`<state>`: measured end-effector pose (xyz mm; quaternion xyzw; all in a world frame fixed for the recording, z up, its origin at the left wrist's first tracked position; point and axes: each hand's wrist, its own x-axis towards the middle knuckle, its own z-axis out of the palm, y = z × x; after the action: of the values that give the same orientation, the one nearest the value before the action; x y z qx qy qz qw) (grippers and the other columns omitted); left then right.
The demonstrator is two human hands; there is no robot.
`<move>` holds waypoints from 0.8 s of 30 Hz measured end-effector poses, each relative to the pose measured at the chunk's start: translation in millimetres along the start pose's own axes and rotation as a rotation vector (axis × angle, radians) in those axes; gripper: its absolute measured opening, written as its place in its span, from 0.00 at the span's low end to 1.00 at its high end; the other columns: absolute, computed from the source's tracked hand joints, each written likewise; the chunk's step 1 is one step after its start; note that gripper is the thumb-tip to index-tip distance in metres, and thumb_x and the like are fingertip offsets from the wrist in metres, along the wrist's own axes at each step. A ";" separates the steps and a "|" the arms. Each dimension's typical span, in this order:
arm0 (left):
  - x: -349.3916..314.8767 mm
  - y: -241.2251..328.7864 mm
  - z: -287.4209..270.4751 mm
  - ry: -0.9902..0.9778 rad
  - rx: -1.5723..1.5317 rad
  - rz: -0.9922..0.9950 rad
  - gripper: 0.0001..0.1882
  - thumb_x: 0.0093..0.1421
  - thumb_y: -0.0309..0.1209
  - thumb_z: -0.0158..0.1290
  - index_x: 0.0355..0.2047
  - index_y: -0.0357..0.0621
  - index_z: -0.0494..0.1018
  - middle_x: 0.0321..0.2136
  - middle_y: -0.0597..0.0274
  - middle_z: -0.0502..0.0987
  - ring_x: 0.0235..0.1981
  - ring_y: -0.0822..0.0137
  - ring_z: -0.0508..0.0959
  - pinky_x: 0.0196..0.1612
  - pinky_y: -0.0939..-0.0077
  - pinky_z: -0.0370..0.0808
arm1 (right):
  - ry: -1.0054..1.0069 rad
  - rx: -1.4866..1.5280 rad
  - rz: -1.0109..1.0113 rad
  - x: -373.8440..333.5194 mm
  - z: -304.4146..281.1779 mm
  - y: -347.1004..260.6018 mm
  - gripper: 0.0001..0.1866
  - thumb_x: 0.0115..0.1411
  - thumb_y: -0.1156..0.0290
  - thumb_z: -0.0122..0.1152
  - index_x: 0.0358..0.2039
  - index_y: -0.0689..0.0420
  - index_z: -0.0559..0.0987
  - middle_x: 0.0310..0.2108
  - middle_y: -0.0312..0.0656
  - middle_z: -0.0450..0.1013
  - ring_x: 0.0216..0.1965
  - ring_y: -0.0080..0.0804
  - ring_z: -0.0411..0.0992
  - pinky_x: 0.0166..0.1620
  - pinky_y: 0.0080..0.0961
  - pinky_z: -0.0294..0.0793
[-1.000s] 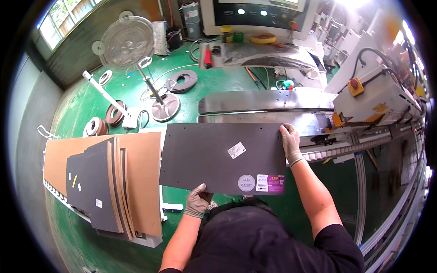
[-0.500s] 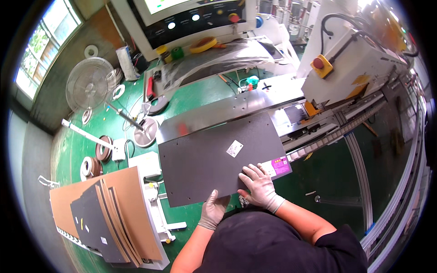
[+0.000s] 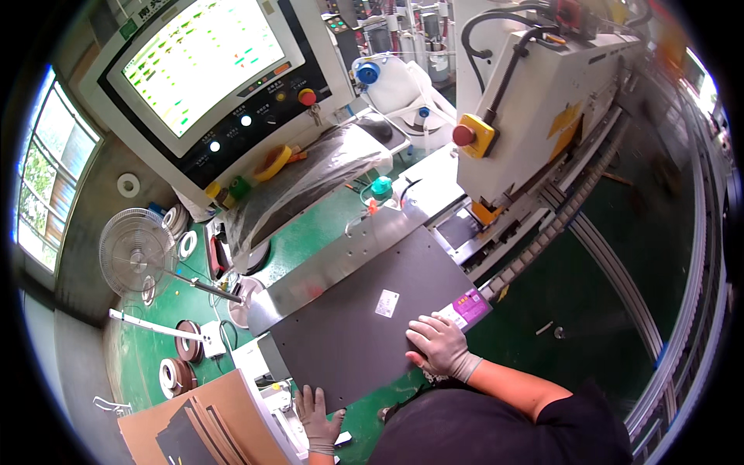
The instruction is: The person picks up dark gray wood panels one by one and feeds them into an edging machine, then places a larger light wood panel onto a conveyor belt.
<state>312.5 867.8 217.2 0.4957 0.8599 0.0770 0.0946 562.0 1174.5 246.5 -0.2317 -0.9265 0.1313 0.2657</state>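
A flat dark grey panel (image 3: 349,318) lies in front of me against the metal infeed table (image 3: 341,256) of a machine. It carries a small white label (image 3: 387,303) near its middle and a purple and white label (image 3: 467,307) at its right end. My gloved right hand (image 3: 438,341) rests flat on the panel beside the purple label, fingers stretched out. At the panel's near left corner is my gloved left hand (image 3: 316,415), fingers spread. Whether its fingertips touch the edge I cannot tell.
The machine head (image 3: 535,116) with a red stop button stands at the right. A control screen (image 3: 205,58) is at the upper left. Brown and grey boards (image 3: 194,426) are stacked at the lower left. A fan (image 3: 138,252) and tape rolls (image 3: 178,376) stand on the green floor.
My left hand has moved left from the panel's near edge to its near left corner, fingers now spread. My right hand stays on the panel. The view has turned, showing more of the screen.
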 end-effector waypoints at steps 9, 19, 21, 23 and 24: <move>44.7 42.4 7.0 0.003 -0.025 0.225 0.48 0.51 0.67 0.58 0.61 0.45 0.71 0.70 0.46 0.57 0.71 0.34 0.49 0.71 0.41 0.48 | 0.119 -0.039 0.042 -8.5 -21.6 56.2 0.18 0.58 0.54 0.62 0.39 0.55 0.82 0.46 0.43 0.79 0.51 0.43 0.77 0.59 0.41 0.73; 119.3 186.5 22.8 0.050 -0.050 0.470 0.42 0.52 0.61 0.61 0.60 0.48 0.72 0.65 0.55 0.66 0.69 0.41 0.56 0.70 0.34 0.43 | 0.221 -0.181 0.049 -29.6 -75.5 183.2 0.17 0.55 0.62 0.60 0.44 0.56 0.80 0.49 0.44 0.75 0.51 0.49 0.73 0.56 0.46 0.71; 130.8 212.5 25.2 0.057 -0.033 0.520 0.42 0.53 0.61 0.60 0.61 0.48 0.71 0.65 0.55 0.66 0.69 0.42 0.55 0.70 0.32 0.41 | 0.207 -0.265 0.082 -33.4 -91.7 201.4 0.18 0.55 0.63 0.60 0.45 0.56 0.79 0.49 0.44 0.75 0.52 0.49 0.73 0.56 0.46 0.70; 142.0 232.6 33.3 0.069 -0.031 0.550 0.41 0.55 0.61 0.58 0.62 0.49 0.70 0.66 0.57 0.65 0.69 0.43 0.55 0.69 0.29 0.39 | 0.199 -0.348 0.164 -34.9 -104.1 210.9 0.19 0.55 0.64 0.61 0.47 0.56 0.78 0.50 0.46 0.75 0.53 0.50 0.72 0.56 0.49 0.69; 147.5 242.8 35.7 0.071 -0.043 0.562 0.41 0.56 0.61 0.57 0.63 0.49 0.70 0.66 0.57 0.65 0.70 0.43 0.55 0.69 0.28 0.38 | 0.222 -0.376 0.223 -39.3 -101.6 221.4 0.19 0.55 0.64 0.61 0.46 0.56 0.78 0.49 0.46 0.75 0.53 0.50 0.72 0.56 0.49 0.69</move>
<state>452.2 1117.7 224.7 0.7094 0.6898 0.1357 0.0497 727.3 1357.1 232.1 -0.3910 -0.8686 -0.0413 0.3018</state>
